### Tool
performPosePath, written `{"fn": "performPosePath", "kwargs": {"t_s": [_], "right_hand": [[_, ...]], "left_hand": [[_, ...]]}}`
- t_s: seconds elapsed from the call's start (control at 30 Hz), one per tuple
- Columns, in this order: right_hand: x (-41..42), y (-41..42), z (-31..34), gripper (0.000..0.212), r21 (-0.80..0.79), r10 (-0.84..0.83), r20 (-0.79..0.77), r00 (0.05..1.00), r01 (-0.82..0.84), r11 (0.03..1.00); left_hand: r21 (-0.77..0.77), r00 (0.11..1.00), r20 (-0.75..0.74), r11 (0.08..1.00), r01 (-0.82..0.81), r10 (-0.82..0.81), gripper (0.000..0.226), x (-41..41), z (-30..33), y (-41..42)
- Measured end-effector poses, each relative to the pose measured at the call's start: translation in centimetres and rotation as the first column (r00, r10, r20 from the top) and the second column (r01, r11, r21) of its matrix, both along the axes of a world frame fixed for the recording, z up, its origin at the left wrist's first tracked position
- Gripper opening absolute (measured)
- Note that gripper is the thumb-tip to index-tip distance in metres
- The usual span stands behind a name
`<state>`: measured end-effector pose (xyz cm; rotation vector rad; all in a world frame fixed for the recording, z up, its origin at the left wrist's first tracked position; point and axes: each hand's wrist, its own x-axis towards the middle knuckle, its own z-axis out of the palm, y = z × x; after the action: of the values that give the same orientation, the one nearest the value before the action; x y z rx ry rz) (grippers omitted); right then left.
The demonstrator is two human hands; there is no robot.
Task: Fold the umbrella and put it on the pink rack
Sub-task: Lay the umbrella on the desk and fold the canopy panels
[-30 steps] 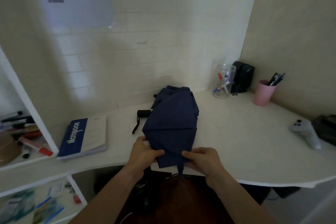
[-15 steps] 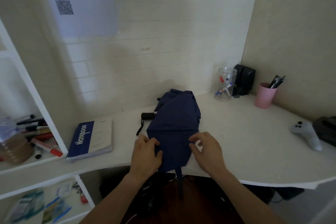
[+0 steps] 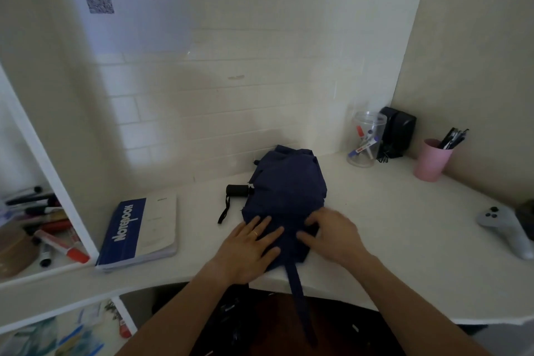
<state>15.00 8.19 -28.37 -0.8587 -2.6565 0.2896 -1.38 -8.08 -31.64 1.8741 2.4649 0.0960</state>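
1. Navy umbrella [image 3: 289, 191]: lies collapsed on white table [image 3: 404, 228], canopy bunched in loose mound, near front edge, centre of view.
2. Black handle [image 3: 237, 191] sticks out left of canopy; black wrist loop [image 3: 224, 212] trails toward front edge.
3. Navy strap [image 3: 297, 289] hangs off canopy's near end, over table edge.
4. Left hand [image 3: 248, 248]: flat on near-left part of canopy, fingers straight & spread, pressing fabric down; grip wide, holding nothing. Ring on one finger.
5. Right hand [image 3: 332, 234]: on near-right part of canopy, fingers bent down into fabric, blurred; can't tell if grip pinches cloth or just presses.
6. Hands close together, w/ strip of fabric between.
7. Blue-and-white notebook [image 3: 138, 231]: flat on table, left of umbrella, well apart.
8. Back right corner: clear jar [image 3: 365, 139] w/ markers, black speaker [image 3: 398, 130] just beside it, pink cup [image 3: 432, 159] w/ pens further right.
9. Grey game controller [image 3: 505, 225] near right edge of table.
10. Left shelf [image 3: 57, 264]: markers & roll of brown tape [image 3: 14, 246].
11. Paper sheet [image 3: 130, 0] w/ QR code on wall above.
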Motion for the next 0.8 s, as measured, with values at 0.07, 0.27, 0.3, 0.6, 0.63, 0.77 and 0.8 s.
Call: {"fn": "performPosePath", "kwargs": {"t_s": [0.07,0.27,0.3,0.6,0.63,0.77,0.8], "right_hand": [[-0.5,0.7,2.1,0.03,-0.058,-0.15,-0.326,0.933,0.139,0.989],[-3.1,3.4,5.1,0.054,-0.675,-0.403,-0.382,0.832,0.047,0.737],[-3.3,3.7,5.1,0.055,-0.717,-0.423,-0.363,0.83,0.041,0.696],[-4.2,5.0,7.9,0.055,-0.831,-0.445,-0.365,0.818,-0.07,0.552],[-4.3,5.1,8.1,0.054,-0.846,-0.447,-0.355,0.821,-0.078,0.528],[-3.6,5.3,8.6,0.046,-0.884,-0.425,-0.369,0.827,-0.17,0.436],[-3.1,5.1,8.7,0.042,-0.883,-0.403,-0.391,0.827,-0.214,0.418]], "left_hand": [[0.029,0.999,-0.007,0.999,0.038,-0.038,0.058,0.2,-0.1,-0.8],[0.586,0.964,0.252,0.779,-0.222,0.086,0.034,-0.1,1.8,-0.4],[0.649,0.911,0.391,0.664,-0.371,0.128,0.026,-0.5,2.7,0.4],[0.109,0.247,0.963,0.683,-0.722,0.107,0.034,-4.3,9.2,6.4],[0.06,0.21,0.969,0.702,-0.71,0.129,0.035,-4.2,9.8,6.5],[0.04,0.106,0.993,0.744,-0.667,0.042,0.039,-3.5,11.4,6.1],[0.068,0.093,0.996,0.761,-0.645,-0.01,0.041,-3.4,11.8,5.9]]}}
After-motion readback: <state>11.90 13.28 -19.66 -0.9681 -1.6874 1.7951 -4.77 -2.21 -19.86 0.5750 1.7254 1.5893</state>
